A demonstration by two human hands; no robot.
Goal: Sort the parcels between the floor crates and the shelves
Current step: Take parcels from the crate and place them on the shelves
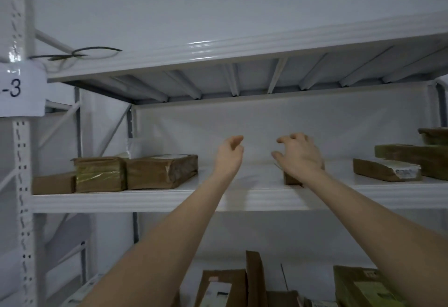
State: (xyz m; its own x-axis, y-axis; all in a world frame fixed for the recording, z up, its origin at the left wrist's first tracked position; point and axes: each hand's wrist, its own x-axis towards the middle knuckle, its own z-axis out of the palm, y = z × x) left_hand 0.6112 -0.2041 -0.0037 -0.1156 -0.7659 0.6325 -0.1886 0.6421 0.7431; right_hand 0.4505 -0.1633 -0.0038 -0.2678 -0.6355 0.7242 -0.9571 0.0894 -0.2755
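Parcel (291,180) on shelf (145,200) mostly hidden behind loose right hand (300,157); left hand (230,152) relaxed, empty.

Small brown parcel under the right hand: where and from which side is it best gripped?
Probably across its narrow width, coming from above and in front. The small brown parcel lies flat at the front of the shelf, bare on both sides, and the right hand is over it, fingers spread.

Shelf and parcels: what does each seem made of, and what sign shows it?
Shelf: likely painted metal, glossy white, with highlights along its folded front edge. Parcels: apparently brown cardboard or paper, matt, one wrapped in shiny clear tape.
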